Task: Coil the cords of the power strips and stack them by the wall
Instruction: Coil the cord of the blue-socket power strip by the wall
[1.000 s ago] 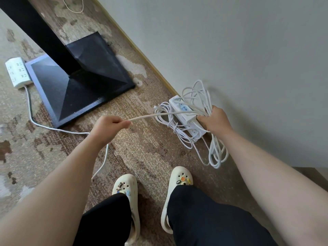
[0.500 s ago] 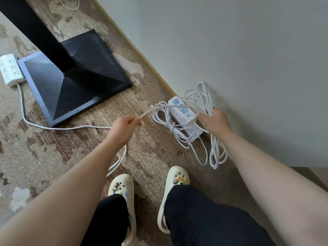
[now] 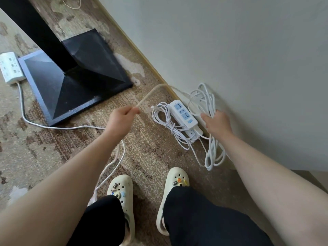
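A mottled brown-and-beige carpet (image 3: pixel 53 148) is met by a plain pale wall (image 3: pixel 248 50) — a black pedestal base (image 3: pixel 76 82) is set near it.

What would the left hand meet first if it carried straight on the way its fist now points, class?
The left hand points up and right, along the cord it pinches. Going on, it would likely reach the baseboard and wall first, passing just left of the stacked strips. Depth is unclear from one view.
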